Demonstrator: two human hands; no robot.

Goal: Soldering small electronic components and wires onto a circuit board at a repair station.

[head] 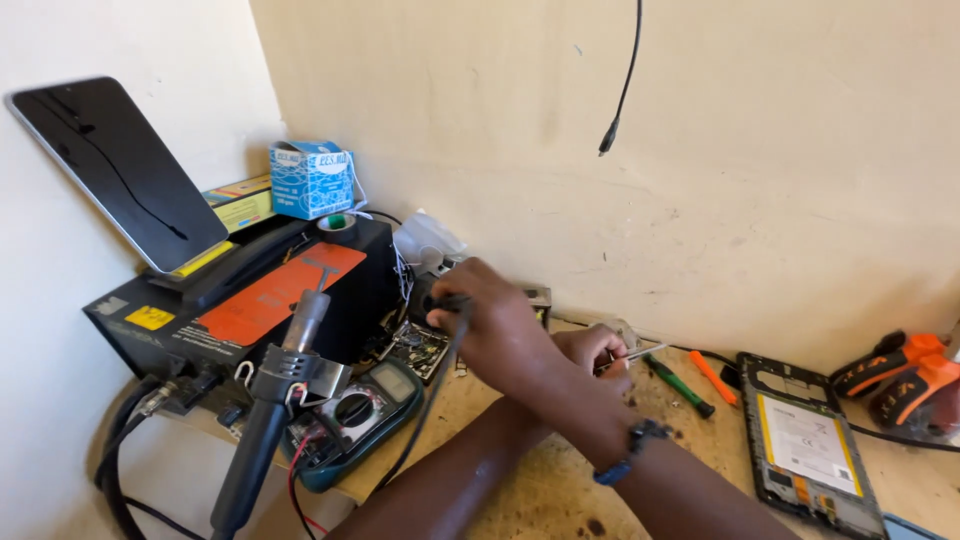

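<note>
Right hand (495,325) gripping black probe (452,303), left hand (597,352) apparently pinching tweezers (640,352)

Hidden under the crossed hands (540,345): whatever sits on the counter (560,480) there. Cut off by the bottom edge: opened tablet (808,445) and hot air wand (265,420). Too small to tell: tweezers' tip (655,349).

Left side blocked: black rework station (240,300), hot-air wand (275,395) in holder, multimeter (350,420) crowd bench edge. Bare wood strip (690,440) between crossed forearms and opened tablet (805,440) passable. Screwdrivers (695,380) and wall close off rear. Cable (620,90) dangles overhead.
</note>
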